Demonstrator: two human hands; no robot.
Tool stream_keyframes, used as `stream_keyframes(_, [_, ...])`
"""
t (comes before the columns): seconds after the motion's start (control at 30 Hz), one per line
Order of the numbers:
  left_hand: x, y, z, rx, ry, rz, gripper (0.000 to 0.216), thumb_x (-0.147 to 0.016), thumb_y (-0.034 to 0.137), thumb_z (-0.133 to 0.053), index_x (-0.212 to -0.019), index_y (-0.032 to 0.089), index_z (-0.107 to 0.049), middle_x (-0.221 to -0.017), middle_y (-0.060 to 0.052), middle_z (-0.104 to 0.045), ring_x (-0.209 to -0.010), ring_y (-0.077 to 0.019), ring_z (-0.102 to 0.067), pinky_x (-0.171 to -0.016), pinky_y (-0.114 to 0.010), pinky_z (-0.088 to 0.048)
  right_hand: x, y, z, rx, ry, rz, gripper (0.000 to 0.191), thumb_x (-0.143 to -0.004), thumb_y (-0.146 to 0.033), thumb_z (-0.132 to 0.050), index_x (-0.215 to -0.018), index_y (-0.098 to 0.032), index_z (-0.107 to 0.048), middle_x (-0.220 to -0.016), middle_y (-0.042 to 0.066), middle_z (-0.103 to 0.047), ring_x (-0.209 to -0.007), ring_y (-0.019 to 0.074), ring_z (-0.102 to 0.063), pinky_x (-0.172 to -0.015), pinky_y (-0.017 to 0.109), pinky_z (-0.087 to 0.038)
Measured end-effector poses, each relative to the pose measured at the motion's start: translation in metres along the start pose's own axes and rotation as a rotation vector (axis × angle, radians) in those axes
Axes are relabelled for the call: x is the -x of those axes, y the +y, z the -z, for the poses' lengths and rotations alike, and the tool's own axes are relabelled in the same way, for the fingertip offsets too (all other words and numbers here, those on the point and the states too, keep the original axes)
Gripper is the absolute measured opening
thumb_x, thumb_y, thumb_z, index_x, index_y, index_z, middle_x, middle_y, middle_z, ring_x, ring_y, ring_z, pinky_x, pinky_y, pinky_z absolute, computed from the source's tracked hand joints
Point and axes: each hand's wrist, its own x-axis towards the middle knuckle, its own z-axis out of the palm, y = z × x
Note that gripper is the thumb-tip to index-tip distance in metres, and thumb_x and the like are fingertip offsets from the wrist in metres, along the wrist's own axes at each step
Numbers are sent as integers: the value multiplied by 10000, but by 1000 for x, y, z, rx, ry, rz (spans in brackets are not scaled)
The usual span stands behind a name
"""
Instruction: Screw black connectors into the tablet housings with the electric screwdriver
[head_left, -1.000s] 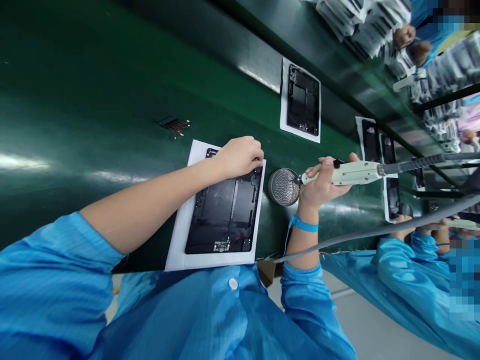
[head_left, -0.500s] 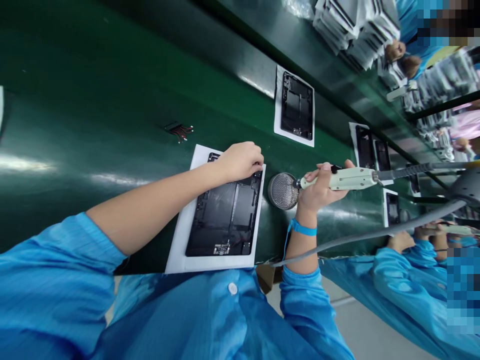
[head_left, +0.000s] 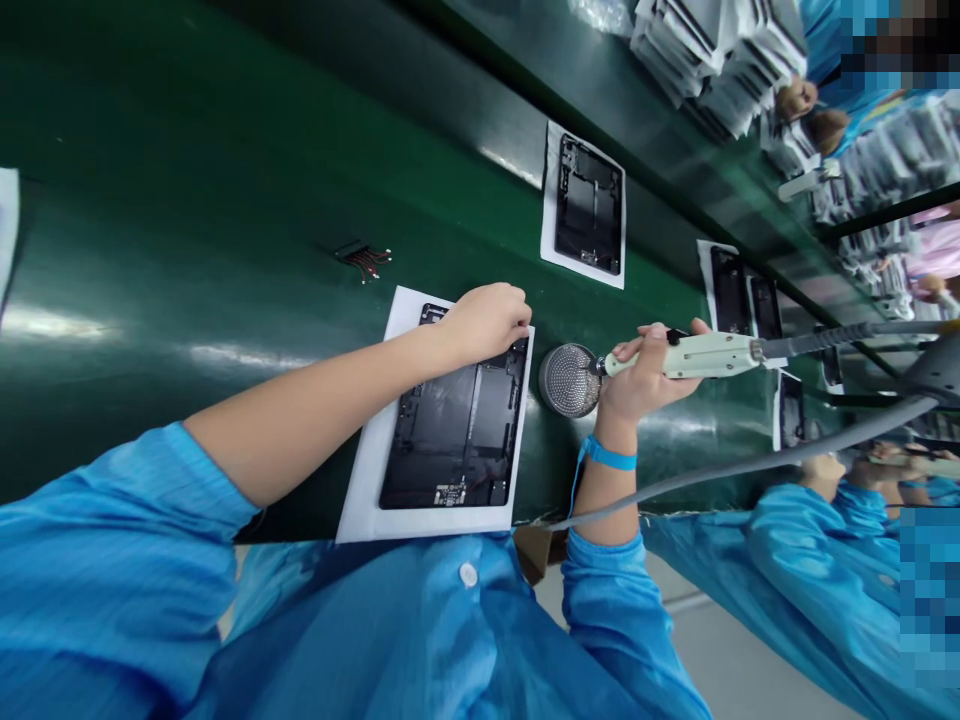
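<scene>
A black tablet back shell (head_left: pixel 454 425) lies on a white sheet (head_left: pixel 367 470) on the green belt in front of me. My left hand (head_left: pixel 487 320) rests curled on the shell's far edge, fingers pressed together; what they pinch is hidden. My right hand (head_left: pixel 641 375) is wrapped round a pale electric screwdriver (head_left: pixel 694 355), whose tip touches a round metal mesh dish (head_left: pixel 568 380) just right of the shell. A grey cable (head_left: pixel 750 465) runs from the tool to the right.
A small connector with red wires (head_left: pixel 364 257) lies on the green belt (head_left: pixel 187 230) beyond the shell. Further shells on white sheets (head_left: pixel 585 205) sit along the belt. A co-worker's blue sleeves (head_left: pixel 810 540) are at the right. Stacked trays (head_left: pixel 705 60) stand at the far top.
The view has shifted slightly. My hands hold the same places; the screwdriver tip stays at the mesh dish and the left hand stays on the shell's far edge.
</scene>
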Motion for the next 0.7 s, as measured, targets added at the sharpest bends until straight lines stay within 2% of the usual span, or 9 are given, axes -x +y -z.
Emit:
stream_keyframes(0.13, [2, 6, 3, -28, -30, 60, 198, -1080, 251, -725, -974, 183, -878, -1013, -98, -786, -972, -266, -756, -773, -382, -501, 1, -2, -1, -75, 8, -6, 463, -927, -422, -783, -1302, -268, -561, -837, -76, -688, -496, 86, -484, -510, 290, -493])
stream_keyframes(0.3, [3, 9, 7, -57, -26, 66, 220, -1085, 255, -702, -949, 196, -864, -996, -84, -789, -950, -254, -758, -716, -368, -453, 1, 2, 1, -59, -2, -11, 467, -926, -474, -801, -1283, -276, -573, -843, -69, -683, -504, 88, -485, -502, 287, -487])
stream_keyframes(0.43, [2, 8, 10, -57, -46, 60, 216, -1086, 248, -704, -952, 198, -866, -990, -74, -799, -952, -247, -764, -699, -354, -428, -2, -16, -2, -7, 43, 12, 438, -929, -467, -767, -1283, -306, -567, -843, -72, -646, -503, 89, -450, -499, 291, -492])
stream_keyframes(0.57, [0, 9, 11, -38, -60, 74, 192, -1072, 252, -737, -949, 207, -878, -992, -72, -811, -942, -250, -767, -719, -356, -442, 2, -55, -25, -107, 24, 115, 359, -987, -314, -662, -1344, -313, -618, -909, -25, -653, -508, 71, -421, -503, 277, -466])
stream_keyframes(0.7, [-1, 12, 15, -26, -82, 116, 168, -1067, 287, -765, -985, 224, -898, -1017, -74, -822, -976, -264, -776, -769, -360, -471, 21, -68, -57, -177, -109, 48, 397, -1001, -354, -661, -1385, -311, -572, -944, -34, -677, -491, 61, -436, -500, 270, -491])
